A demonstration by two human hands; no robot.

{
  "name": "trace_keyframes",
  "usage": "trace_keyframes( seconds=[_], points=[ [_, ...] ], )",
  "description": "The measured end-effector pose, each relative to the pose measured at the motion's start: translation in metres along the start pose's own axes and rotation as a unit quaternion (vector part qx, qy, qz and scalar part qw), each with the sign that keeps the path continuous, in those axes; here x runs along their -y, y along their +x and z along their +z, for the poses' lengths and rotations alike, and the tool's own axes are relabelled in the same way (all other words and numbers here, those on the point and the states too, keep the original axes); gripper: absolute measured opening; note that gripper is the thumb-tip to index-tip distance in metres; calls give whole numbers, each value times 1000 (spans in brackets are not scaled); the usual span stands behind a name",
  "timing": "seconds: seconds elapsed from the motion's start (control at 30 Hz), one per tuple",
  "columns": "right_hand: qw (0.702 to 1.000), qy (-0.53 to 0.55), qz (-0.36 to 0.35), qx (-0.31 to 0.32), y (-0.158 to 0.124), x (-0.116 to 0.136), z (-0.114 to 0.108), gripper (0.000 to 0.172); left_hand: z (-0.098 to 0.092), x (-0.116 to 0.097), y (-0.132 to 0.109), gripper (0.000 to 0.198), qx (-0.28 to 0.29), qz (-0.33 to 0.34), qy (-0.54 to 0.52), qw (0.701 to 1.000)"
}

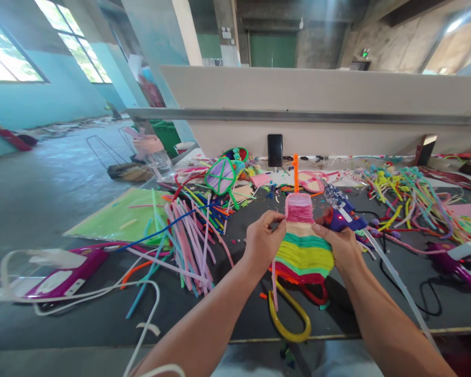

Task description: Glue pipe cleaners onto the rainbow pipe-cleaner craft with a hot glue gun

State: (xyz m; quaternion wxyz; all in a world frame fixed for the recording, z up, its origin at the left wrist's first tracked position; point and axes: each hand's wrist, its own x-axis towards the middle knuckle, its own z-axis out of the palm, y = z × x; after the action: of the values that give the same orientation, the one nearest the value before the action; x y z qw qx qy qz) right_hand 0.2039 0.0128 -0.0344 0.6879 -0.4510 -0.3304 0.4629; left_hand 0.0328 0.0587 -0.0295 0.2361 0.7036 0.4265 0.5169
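In front of me is a striped pipe cleaner craft (304, 256), with pink, cream, teal, yellow, green and red rows and an orange stem (296, 173) at its top. My left hand (265, 235) is closed in a pinch at the craft's left edge, by the cream band. A pink pipe cleaner (275, 293) hangs down below those fingers. On the right edge, my right hand (339, 248) grips the craft, thumb on its front. Just behind this hand lies a blue glue gun (343, 217) with a small red light and a long translucent glue stick (396, 285).
Loose pink and blue pipe cleaners (188, 241) lie left, near a green plastic bag (118, 217) and a purple power strip (63, 275). A yellow loop (306, 332) sits at the front edge. A phone (275, 150) leans on the partition; a tangled pile (412, 193) lies right.
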Motion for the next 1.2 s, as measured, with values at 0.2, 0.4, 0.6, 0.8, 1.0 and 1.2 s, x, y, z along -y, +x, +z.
trace_keyframes(
  seconds=[0.2, 0.4, 0.6, 0.8, 1.0, 1.2],
  points=[
    [1000, -1, -10, 9, 0, -2, 0, 27, 0, 0, 0, 10, 5, 7, 17, 1000],
    [1000, -24, 1, -1, 0, -2, -2, 24, -1, -1, -1, 10, 8, 5, -5, 1000],
    [999, -28, -15, -3, -1, -1, -2, 22, -2, -1, 0, 11, 15, -7, -42, 999],
    [999, -8, -47, 0, -1, -3, -4, 27, -7, -3, 6, 11, 54, -110, -153, 981],
    [998, 9, -69, 7, 1, -4, -5, 36, -18, -7, 12, 19, 124, -212, -334, 910],
    [998, 5, -63, 21, 1, -4, -6, 37, -25, -8, 16, 27, 163, -264, -370, 876]
  ],
)
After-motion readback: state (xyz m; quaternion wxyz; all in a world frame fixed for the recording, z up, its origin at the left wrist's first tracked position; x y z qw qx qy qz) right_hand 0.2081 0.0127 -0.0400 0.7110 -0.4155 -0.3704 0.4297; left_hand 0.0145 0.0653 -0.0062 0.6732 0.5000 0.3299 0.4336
